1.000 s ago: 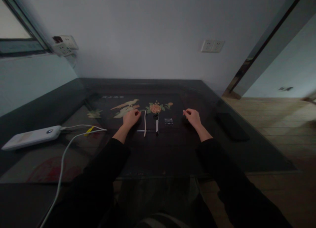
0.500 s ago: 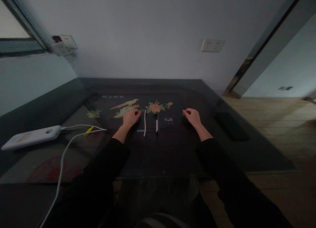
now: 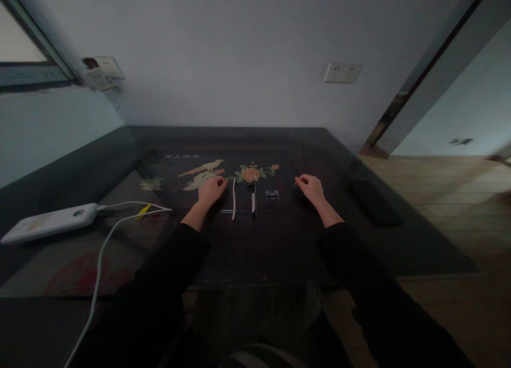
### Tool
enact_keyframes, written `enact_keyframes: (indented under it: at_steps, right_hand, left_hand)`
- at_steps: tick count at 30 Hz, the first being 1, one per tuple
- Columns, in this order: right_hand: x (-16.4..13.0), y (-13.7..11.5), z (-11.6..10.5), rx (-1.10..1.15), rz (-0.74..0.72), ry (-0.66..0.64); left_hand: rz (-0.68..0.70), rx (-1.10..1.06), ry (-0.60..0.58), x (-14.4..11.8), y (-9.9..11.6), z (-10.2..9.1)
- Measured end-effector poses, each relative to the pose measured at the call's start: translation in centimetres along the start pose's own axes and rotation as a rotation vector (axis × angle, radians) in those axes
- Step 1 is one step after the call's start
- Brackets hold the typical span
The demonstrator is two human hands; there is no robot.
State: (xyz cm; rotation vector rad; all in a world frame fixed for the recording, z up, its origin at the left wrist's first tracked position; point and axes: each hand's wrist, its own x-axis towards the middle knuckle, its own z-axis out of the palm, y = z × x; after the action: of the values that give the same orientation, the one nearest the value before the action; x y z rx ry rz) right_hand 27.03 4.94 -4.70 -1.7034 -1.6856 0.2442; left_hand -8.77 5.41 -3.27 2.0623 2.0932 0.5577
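Resting on the dark glass-topped table (image 3: 279, 251), your two hands sit with bare surface between them and you at 6 o'clock, and more open tabletop running to the far edge at 12 o'clock, where it meets the wall. Your left hand (image 3: 211, 190) is loosely curled, fingers folded in and holding nothing you can see; just beside it at 3 o'clock lies the white strip (image 3: 233, 199), near but not clearly touching. Your right hand (image 3: 311, 189) is likewise curled narrow, thumb and forefinger close together; whether anything is pinched there you cannot tell. The white strip is thin, pale and straight, its long axis running 12 to 6 o'clock, away from you. Close at its 3 o'clock lies a dark-and-white tool (image 3: 253, 199), parallel to it, its far end at the painted flower (image 3: 250, 173). A small clear box (image 3: 272, 196) sits farther toward 3 o'clock, between the tool and your right hand, apart from both. Well off at 9 o'clock a white power bank (image 3: 48, 223) lies with its white cable (image 3: 99, 261) trailing toward you. At 3 o'clock, beyond your right hand, a dark flat object (image 3: 375, 203) lies near the table's right edge.
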Motion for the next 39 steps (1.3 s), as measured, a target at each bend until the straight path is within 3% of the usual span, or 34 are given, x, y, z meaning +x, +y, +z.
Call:
enact_keyframes:
  at_steps: [39]
  right_hand:
    - [-0.14, -0.30, -0.14, -0.005, 0.007, 0.000]
  left_hand:
    - [-0.016, -0.008, -0.012, 0.08, 0.00, 0.03]
